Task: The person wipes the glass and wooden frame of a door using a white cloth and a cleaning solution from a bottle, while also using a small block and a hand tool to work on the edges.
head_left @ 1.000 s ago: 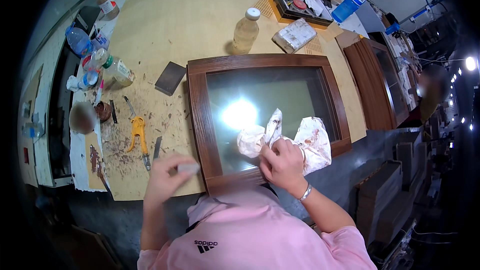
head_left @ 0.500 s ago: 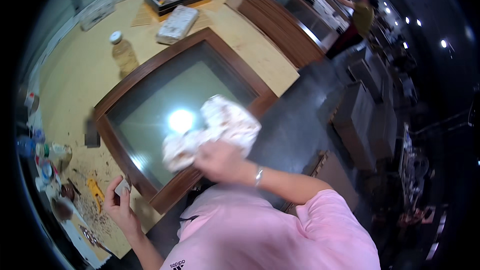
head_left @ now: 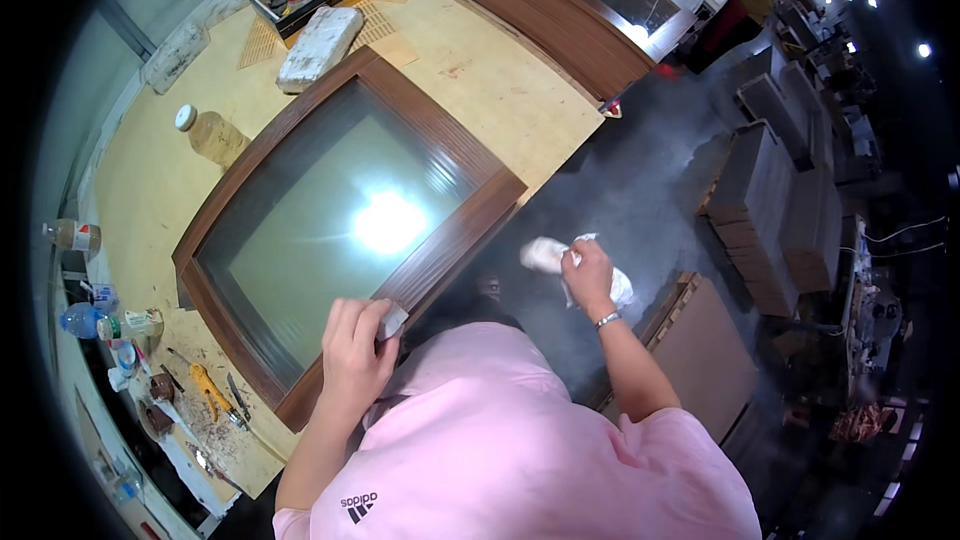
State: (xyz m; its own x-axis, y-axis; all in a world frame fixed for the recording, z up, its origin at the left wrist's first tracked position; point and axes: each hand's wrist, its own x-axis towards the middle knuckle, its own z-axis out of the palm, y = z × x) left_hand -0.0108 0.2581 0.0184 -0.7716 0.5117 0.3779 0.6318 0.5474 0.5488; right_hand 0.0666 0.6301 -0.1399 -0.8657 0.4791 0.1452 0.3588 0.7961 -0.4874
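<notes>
Fingers (head_left: 345,318) of the left hand (head_left: 355,355) are curled together, and a small pale block (head_left: 393,321) is pinched between them and the thumb, at the near rail of a brown framed glass panel (head_left: 462,218); whether the rail is touched cannot be told. By the right hand (head_left: 592,282), a stained white cloth (head_left: 545,254) is gripped in gathered fingers, off the panel and over the floor.

From the person's chest, the panel is found at about eleven o'clock, laid flat on the table (head_left: 490,75) along its edge. With the panel's middle as the dial's centre, the block sits at five o'clock and the cloth near three.

For good control, the block is probably best held flat on the wood, pressed lightly and evenly along the grain, and its corners turned away from the glass. The cloth should be bunched up so that no loose end is dragged.

Elbow room should be minded: a bottle (head_left: 217,139) is seen at ten o'clock, a wrapped block (head_left: 322,46) at twelve, a yellow-handled tool (head_left: 207,388) past seven, and stacked brown frames (head_left: 545,25) between one and two.
</notes>
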